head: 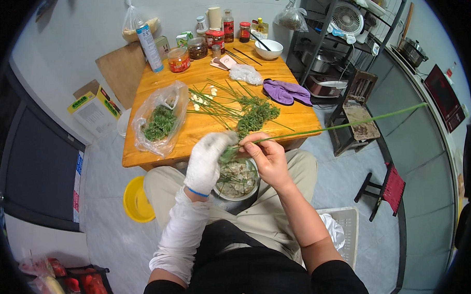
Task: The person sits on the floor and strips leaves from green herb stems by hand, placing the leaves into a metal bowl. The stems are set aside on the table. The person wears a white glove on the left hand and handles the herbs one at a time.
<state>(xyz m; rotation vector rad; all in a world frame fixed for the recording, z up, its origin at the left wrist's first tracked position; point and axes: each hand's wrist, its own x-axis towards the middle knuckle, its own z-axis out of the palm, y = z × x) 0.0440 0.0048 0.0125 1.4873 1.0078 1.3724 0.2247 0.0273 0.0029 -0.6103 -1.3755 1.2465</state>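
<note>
A long green stem (349,124) is pinched between the thumb and fingers of my bare right hand (272,160); it points out to the right past the table edge. My left hand (204,161) wears a white glove, its fingers blurred and closed at the leafy end (229,154) of the stem. Just beyond both hands, a pile of leafy greens (258,112) lies on the wooden table (294,123), with thin stems (217,109) spread to its left. Below my hands, a round bin (253,194) between my knees holds pale scraps and stem pieces.
A clear plastic bag (178,106) of greens lies at the table's left, near peeled garlic cloves (200,101). Purple gloves (286,91), a white bowl (269,51) and several jars (179,60) stand farther back. A yellow basin (138,202) and a plastic basket (351,232) flank my legs.
</note>
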